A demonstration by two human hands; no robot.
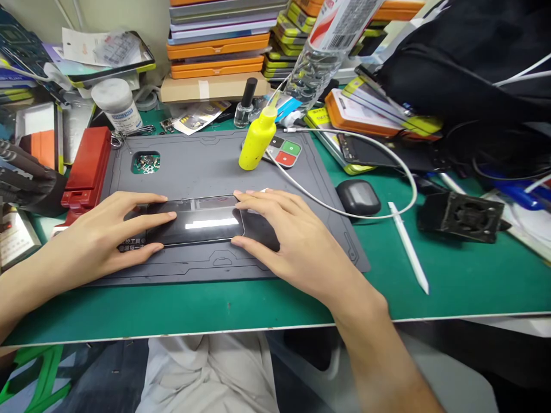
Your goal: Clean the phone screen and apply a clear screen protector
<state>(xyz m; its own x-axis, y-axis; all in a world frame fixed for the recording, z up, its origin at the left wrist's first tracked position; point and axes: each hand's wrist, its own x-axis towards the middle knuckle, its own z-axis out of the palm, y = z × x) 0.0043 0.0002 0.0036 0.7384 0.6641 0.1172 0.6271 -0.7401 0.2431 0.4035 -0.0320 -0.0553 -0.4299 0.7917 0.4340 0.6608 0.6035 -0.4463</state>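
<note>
A dark, glossy phone [202,223] lies flat and lengthwise on the grey work mat [193,158], a white light streak reflecting off its screen. My left hand [107,232] grips its left end, with fingers on the glass and upper edge and the thumb by the lower edge. At the opposite end, my right hand [286,232] has fingertips at the upper corner and the thumb at the lower corner. A dark area shows under the right palm; I cannot tell what it belongs to. Behind the phone stands a yellow squeeze bottle [257,140] with a thin needle tip.
A white cable [383,215] loops over the mat's right side. Right of it are a black earbud case [358,198], a white stylus [408,248] and a small fan [471,217]. A red tool [88,166] lies left. Stacked orange boxes [219,46] and a water bottle [316,71] stand behind.
</note>
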